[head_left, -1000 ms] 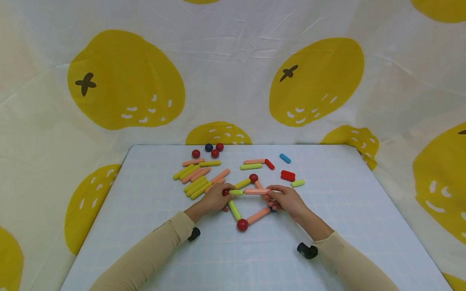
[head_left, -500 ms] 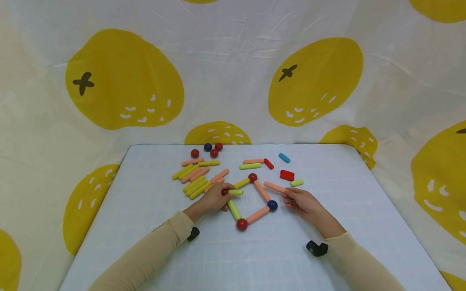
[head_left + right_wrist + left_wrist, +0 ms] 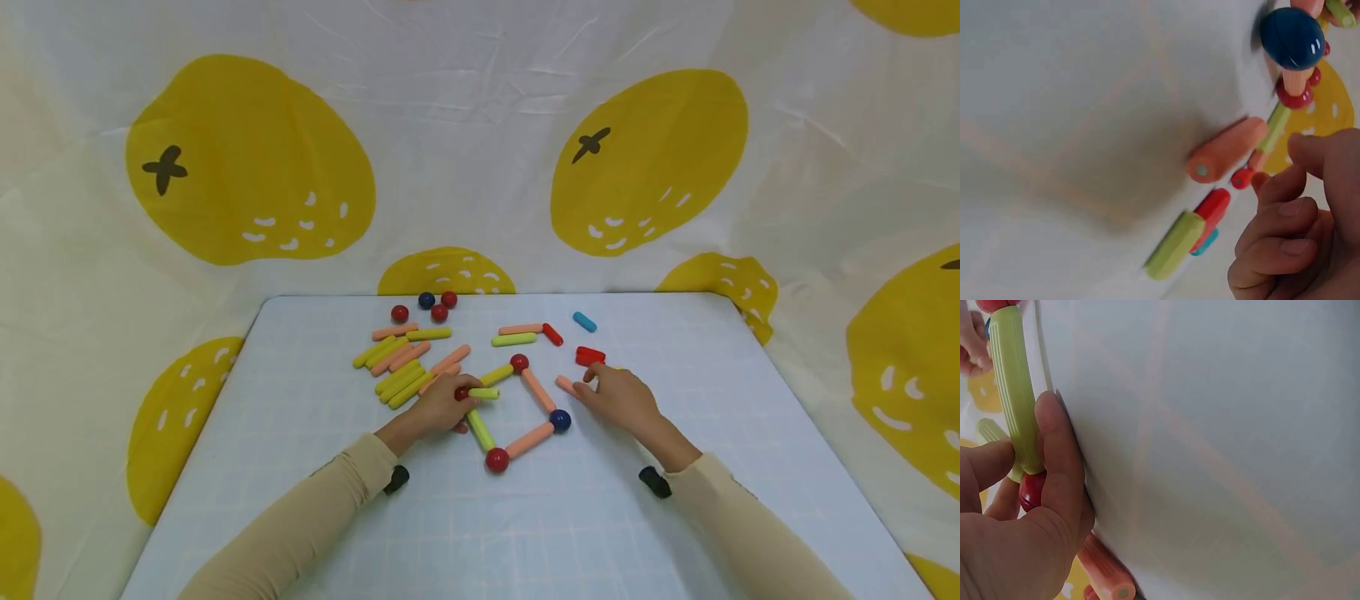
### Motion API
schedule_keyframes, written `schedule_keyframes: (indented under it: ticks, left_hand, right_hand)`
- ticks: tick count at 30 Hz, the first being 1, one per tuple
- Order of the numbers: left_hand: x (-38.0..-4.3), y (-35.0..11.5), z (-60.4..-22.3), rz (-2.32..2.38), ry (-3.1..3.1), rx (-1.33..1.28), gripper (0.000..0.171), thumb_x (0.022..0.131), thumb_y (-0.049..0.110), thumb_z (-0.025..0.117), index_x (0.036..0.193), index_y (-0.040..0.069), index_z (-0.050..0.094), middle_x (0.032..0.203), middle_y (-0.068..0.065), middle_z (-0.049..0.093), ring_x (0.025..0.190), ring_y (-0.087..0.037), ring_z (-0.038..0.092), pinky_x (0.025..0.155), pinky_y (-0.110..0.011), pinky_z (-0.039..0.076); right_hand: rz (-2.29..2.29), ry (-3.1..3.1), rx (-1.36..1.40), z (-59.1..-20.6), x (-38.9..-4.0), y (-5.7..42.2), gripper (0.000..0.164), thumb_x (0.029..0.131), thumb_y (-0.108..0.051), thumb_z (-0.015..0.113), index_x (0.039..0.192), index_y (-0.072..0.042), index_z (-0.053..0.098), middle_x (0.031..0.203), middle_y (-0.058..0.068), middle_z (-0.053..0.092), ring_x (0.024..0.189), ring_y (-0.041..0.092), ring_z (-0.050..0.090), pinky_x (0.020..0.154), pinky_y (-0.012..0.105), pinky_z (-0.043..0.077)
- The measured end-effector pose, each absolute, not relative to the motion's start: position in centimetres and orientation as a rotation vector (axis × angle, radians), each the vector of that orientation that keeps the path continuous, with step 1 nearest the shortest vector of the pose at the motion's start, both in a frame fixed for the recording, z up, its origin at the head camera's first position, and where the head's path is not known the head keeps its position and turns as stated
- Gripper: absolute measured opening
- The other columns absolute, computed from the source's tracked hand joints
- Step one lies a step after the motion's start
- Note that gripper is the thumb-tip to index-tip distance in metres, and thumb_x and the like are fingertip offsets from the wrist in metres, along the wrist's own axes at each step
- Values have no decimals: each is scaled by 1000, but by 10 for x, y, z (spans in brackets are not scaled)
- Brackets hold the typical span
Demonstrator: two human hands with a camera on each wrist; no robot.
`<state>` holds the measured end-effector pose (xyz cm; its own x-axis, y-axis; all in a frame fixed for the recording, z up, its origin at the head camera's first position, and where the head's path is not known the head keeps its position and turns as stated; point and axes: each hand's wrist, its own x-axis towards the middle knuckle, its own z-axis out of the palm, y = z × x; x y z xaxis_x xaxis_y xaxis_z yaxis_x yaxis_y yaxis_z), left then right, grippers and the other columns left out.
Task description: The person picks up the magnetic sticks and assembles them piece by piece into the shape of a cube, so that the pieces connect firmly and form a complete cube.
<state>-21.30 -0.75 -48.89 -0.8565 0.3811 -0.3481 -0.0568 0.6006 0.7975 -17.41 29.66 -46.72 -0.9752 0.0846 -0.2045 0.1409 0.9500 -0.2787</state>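
Observation:
My left hand (image 3: 442, 404) grips the red ball (image 3: 462, 392) at the left corner of a four-sided frame of magnetic sticks and balls. In the left wrist view its thumb and fingers are around that ball and the end of a yellow-green stick (image 3: 1013, 387). A short yellow-green stick (image 3: 483, 393) points right from the ball. Over the table right of the frame, my right hand (image 3: 618, 396) has loosely bent fingers. An orange stick (image 3: 1225, 150) lies on the table, apart from these fingers in the right wrist view. The frame's right corner is a dark blue ball (image 3: 560, 420).
Yellow and orange sticks (image 3: 401, 383) lie in a group left of the frame, with several balls (image 3: 439, 312) behind them. Red sticks (image 3: 589, 356) and a blue stick (image 3: 585, 322) are at the back right. A lemon-print cloth (image 3: 465, 167) hangs behind the table.
My right hand has carried the orange stick rightward, away from the short yellow-green stick, and let it go on the table. The left hand keeps its grip at the corner.

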Motion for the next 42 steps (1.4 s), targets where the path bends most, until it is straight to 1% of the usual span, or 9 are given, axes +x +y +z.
schedule_keyframes:
  ticks: [5, 10, 14, 18, 20, 23, 26, 30, 42]
  left_hand:
    - [-213, -9, -491, 1186, 2339, 265, 32, 101, 19, 66, 133, 19, 65, 122, -8, 58, 71, -20, 62, 58, -23, 56]
    - [-212, -10, -490, 1167, 2360, 285, 33, 100, 19, 67, 133, 20, 65, 124, -8, 57, 68, -20, 63, 58, -23, 56]
    - [-212, -10, -489, 1160, 2367, 265, 33, 100, 20, 67, 133, 21, 65, 122, -8, 57, 69, -20, 63, 59, -24, 57]
    - [-214, -9, -490, 1169, 2352, 252, 33, 100, 20, 66, 134, 20, 65, 120, -7, 59, 74, -20, 63, 60, -24, 57]
    - [-215, -9, -491, 1173, 2342, 261, 33, 100, 20, 66, 134, 20, 65, 120, -6, 59, 74, -20, 63, 60, -24, 57]
    - [-216, -10, -492, 1179, 2334, 276, 33, 100, 19, 66, 133, 20, 65, 121, -6, 59, 73, -20, 63, 60, -24, 57]
    - [-214, -9, -491, 1174, 2346, 294, 32, 101, 19, 66, 133, 20, 65, 121, -7, 57, 71, -20, 63, 59, -23, 56]
    - [-212, -9, -489, 1175, 2351, 303, 32, 101, 19, 66, 133, 19, 65, 119, -8, 56, 70, -20, 62, 58, -22, 56]
    - [-214, -9, -488, 1145, 2349, 297, 32, 101, 19, 66, 133, 19, 64, 120, -7, 58, 71, -19, 63, 59, -23, 56]
  right_hand:
    - [-184, 2900, -71, -461, -201, 277, 46, 95, -45, 70, 120, -7, 66, 79, 4, 66, 71, 19, 58, 66, 34, 52]
    - [-141, 2772, -83, -460, -219, 269, 32, 96, -37, 67, 109, -8, 65, 83, 4, 64, 74, 20, 59, 69, 34, 49]
    - [-252, 2690, -6, -461, -226, 276, 23, 96, -30, 60, 90, -8, 65, 73, 3, 58, 66, 19, 56, 63, 30, 44]
    - [-458, 2611, 110, -468, -224, 295, 33, 96, -30, 53, 67, -13, 58, 59, -1, 47, 53, 15, 46, 55, 26, 37]
    - [-613, 2555, 188, -472, -220, 304, 38, 96, -30, 49, 62, -15, 54, 55, -2, 44, 49, 13, 43, 52, 24, 35]
    - [-841, 2456, 300, -477, -211, 316, 40, 99, -30, 45, 65, -13, 58, 55, -2, 48, 49, 12, 46, 52, 21, 36]
    - [-1019, 2366, 400, -479, -202, 325, 37, 102, -30, 44, 77, -10, 63, 60, -2, 53, 51, 11, 51, 53, 19, 40]
    - [-1135, 2282, 434, -481, -193, 335, 30, 103, -27, 45, 91, -5, 63, 65, -2, 58, 54, 9, 54, 55, 17, 45]
    - [-1155, 2189, 234, -480, -169, 364, 28, 103, -28, 52, 114, -2, 59, 87, 7, 69, 64, 14, 62, 63, 24, 54]
